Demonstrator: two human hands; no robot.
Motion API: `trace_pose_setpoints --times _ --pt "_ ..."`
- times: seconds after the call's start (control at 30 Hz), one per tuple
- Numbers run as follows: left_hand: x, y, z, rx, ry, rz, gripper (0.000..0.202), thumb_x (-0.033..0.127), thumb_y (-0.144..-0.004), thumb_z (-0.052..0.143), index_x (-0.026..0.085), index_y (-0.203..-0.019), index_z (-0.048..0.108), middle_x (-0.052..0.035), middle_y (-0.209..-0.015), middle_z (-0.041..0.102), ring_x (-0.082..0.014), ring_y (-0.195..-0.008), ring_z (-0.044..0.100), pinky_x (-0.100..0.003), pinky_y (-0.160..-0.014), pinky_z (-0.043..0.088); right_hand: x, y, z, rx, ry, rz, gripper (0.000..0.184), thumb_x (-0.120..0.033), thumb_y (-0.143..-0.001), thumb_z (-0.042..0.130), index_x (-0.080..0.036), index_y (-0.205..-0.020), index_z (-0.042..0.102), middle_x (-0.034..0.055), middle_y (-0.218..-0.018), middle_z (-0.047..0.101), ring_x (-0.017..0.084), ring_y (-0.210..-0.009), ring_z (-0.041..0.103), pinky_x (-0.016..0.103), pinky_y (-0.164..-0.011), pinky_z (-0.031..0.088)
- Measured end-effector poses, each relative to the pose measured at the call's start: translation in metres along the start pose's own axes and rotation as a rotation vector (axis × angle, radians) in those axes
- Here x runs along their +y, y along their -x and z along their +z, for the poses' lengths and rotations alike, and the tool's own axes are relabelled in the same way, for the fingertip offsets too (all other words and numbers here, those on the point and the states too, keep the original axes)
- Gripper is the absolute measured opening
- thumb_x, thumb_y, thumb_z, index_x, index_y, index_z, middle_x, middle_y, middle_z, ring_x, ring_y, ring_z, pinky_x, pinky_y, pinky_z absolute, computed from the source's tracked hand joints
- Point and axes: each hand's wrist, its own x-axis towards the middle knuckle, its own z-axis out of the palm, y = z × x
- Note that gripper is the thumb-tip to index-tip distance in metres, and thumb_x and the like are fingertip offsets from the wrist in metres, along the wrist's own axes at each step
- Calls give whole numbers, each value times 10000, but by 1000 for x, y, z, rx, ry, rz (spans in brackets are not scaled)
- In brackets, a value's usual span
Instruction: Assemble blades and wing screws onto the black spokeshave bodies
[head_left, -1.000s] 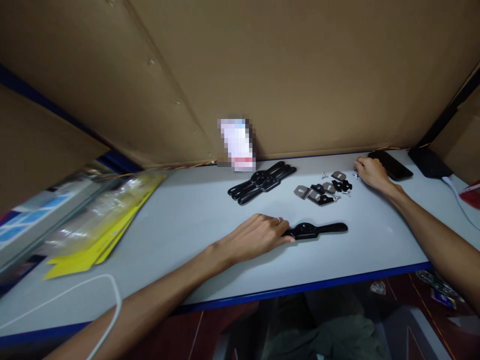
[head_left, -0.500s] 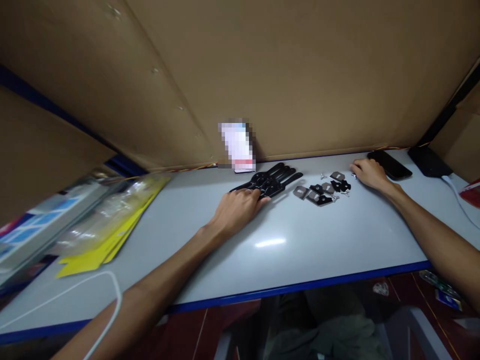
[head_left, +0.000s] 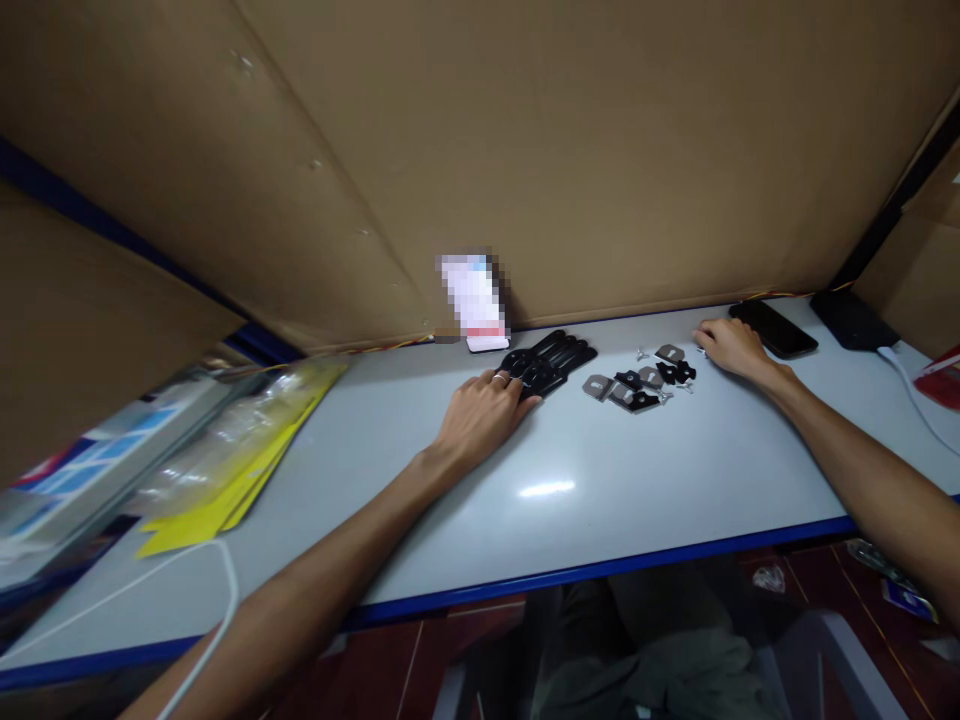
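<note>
My left hand (head_left: 484, 405) lies over a bundle of black handles (head_left: 559, 355) with rounded ends, fingers across their near part and thumb along the right side. To their right is a loose group of metal pieces: grey flat plates (head_left: 598, 387) with slots, small black brackets (head_left: 643, 402) and silver wing screws (head_left: 642, 355). My right hand (head_left: 731, 345) rests palm down at the right of this group, fingers bent. A silver wing screw (head_left: 702, 351) shows at its fingertips, partly covered. The thumb of that hand is hidden.
A lit phone (head_left: 487, 343) leans on the cardboard wall (head_left: 600, 180). Behind my right hand lie a dark phone (head_left: 780, 330) and a black device (head_left: 855, 320) with a white cable. Clear plastic bags and yellow sheets (head_left: 225, 510) are at left, beside a blue-and-white box (head_left: 97, 460).
The black handles now lie flatter and closer together under my left hand, which has shifted slightly. My right hand stays by the wing screw. The view has tilted a little.
</note>
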Motion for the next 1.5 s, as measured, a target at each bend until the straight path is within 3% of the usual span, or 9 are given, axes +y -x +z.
trace_pose_setpoints --times 0.7,0.83,0.93,1.1,1.17,1.3,1.5 --pt "-1 3 1 68 98 -16 238 374 -965 478 183 -950 619 -135 -996 651 -304 -1026 584 -370 -762 500 1 -1 0 -12 7 -8 415 -432 -978 400 -203 -956 745 138 -986 746 277 -890 665 318 -689 399" --pt "-17 -1 4 166 190 -110 265 424 -984 455 206 -1051 591 -114 -1104 615 -274 -1074 571 -350 -794 486 3 -2 2 -14 8 -9 416 -440 -976 400 -202 -949 740 135 -964 743 279 -893 666 316 -691 400" --pt "-40 -9 10 214 251 -215 270 359 -998 415 190 -1155 555 -126 -1174 589 -254 -1064 576 -355 -816 479 5 -4 3 -15 4 -13 405 -434 -967 408 -201 -938 738 134 -950 741 280 -883 668 317 -684 402" --pt "-71 -19 26 117 349 -234 246 342 -961 527 176 -1112 627 -91 -1076 652 -221 -969 616 -329 -810 491 7 -6 5 -3 -4 -3 329 -386 -919 469 -197 -991 729 132 -985 743 285 -881 672 318 -679 413" --pt "-75 -22 31 62 383 -220 231 342 -966 549 175 -1087 653 -75 -1056 667 -210 -953 632 -343 -832 511 8 -7 7 8 -6 7 313 -369 -888 507 -193 -1037 719 133 -1021 740 286 -898 671 316 -687 420" --pt "-78 -27 39 -26 431 -213 333 374 -966 602 158 -1219 595 -85 -1209 627 -213 -1040 639 -423 -894 560 9 -7 9 23 -12 32 313 -343 -858 531 -180 -1052 716 132 -1030 740 276 -901 674 306 -702 433" --pt "-88 -31 46 -68 449 -217 363 374 -963 608 161 -1256 575 -92 -1252 609 -223 -1071 632 -436 -906 561 9 -8 9 32 -16 47 285 -336 -841 548 -188 -1009 724 121 -1019 746 265 -881 680 293 -690 430"
